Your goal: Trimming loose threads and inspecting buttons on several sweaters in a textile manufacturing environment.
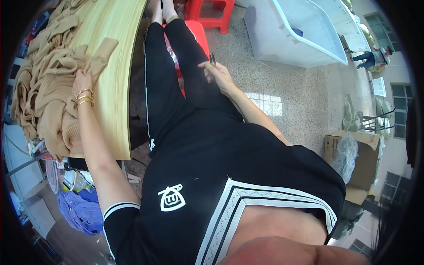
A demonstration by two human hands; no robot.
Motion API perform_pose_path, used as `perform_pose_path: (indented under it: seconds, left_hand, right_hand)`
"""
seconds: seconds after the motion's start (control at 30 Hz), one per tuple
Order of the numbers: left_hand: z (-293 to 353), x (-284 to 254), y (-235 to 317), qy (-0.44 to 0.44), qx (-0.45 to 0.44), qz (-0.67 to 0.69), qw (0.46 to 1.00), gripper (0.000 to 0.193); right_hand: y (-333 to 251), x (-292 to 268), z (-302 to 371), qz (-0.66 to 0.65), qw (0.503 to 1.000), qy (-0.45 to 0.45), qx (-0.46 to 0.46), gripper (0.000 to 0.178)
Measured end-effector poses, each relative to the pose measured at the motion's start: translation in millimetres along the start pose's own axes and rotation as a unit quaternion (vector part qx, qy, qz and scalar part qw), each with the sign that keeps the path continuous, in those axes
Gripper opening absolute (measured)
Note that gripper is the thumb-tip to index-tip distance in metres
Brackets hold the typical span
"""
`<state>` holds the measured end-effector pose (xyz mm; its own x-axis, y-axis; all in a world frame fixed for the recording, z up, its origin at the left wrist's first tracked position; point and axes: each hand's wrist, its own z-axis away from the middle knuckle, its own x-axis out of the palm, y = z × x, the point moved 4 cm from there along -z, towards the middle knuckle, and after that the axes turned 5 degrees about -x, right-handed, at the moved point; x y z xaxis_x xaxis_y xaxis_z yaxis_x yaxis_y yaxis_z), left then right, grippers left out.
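Observation:
My left hand (83, 82), with bracelets at its wrist, is closed on a tan ribbed knit garment (57, 95) in a heap along the left side of the table. One flat strip of the knit (104, 54) sticks out past the fingers over bare wood. Above my right thigh, my right hand (219, 77) is closed around small dark thread snips (213, 59). Their two narrow points stick up past the fingers, slightly apart, and the rest is hidden in the palm. The snips are well away from the knit.
The pale wooden table (115, 101) has its edge beside my left leg. My feet rest near a red stool (198, 37); another red stool (216, 13) stands behind. A large white plastic bin (287, 39) is at far right, a cardboard box (366, 176) at right. Purple cloth (81, 212) lies lower left.

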<state>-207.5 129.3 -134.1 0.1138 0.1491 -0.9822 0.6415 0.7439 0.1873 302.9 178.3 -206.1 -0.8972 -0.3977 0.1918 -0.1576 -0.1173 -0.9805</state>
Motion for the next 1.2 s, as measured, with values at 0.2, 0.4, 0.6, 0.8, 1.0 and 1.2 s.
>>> perform_pose_path:
  seconds: [0.2, 0.4, 0.6, 0.8, 1.0, 1.2]
  left_hand:
    - [9, 2, -1, 0.081, 0.025, -0.013, 0.996, 0.047]
    - [11, 7, 2, 0.076, 0.023, -0.056, 0.995, 0.049]
    - [35, 1, 14, 0.092, 0.085, -0.058, 0.99, 0.047]
    - [54, -17, 27, 0.1, 0.117, 0.019, 0.988, 0.045]
    - [58, -21, 25, 0.162, 0.146, 0.064, 0.974, 0.042]
    - [90, -46, 64, 0.208, 0.222, 0.182, 0.935, 0.034]
  right_hand:
    - [2, 6, -16, 0.033, 0.999, 0.03, 0.029, 0.029]
    - [9, -6, -31, -0.033, 0.991, 0.08, 0.102, 0.032]
    - [2, -7, -33, -0.021, 0.987, 0.09, 0.13, 0.035]
    - [-13, 18, -27, -0.02, 0.99, 0.06, 0.123, 0.033]
    - [-15, 30, -24, 0.009, 0.986, 0.046, 0.157, 0.034]
    - [-18, 36, -24, 0.03, 0.986, 0.056, 0.157, 0.03]
